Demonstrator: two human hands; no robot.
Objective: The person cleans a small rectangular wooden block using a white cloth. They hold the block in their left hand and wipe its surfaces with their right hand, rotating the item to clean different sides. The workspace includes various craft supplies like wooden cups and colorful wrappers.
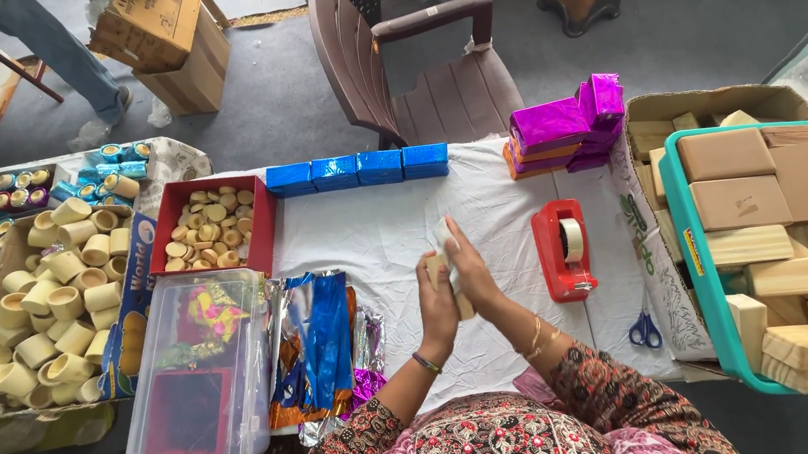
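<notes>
My left hand [437,302] and my right hand [471,272] meet over the white-covered table [375,229], both closed around a small pale wooden block [463,305] with a bit of white material at its top [444,233]. A red tape dispenser [562,250] stands just right of my hands. Several blue foil-wrapped blocks [358,169] lie in a row at the far edge. A pile of purple foil-wrapped blocks [566,127] sits to their right.
A teal crate [691,221] of wooden blocks is at the right, with blue-handled scissors [644,330] beside it. Foil sheets [322,351], a clear plastic box [197,372], a red tray of wooden discs [216,226] and a carton of wooden rings [55,301] lie left. A brown chair [429,69] stands beyond the table.
</notes>
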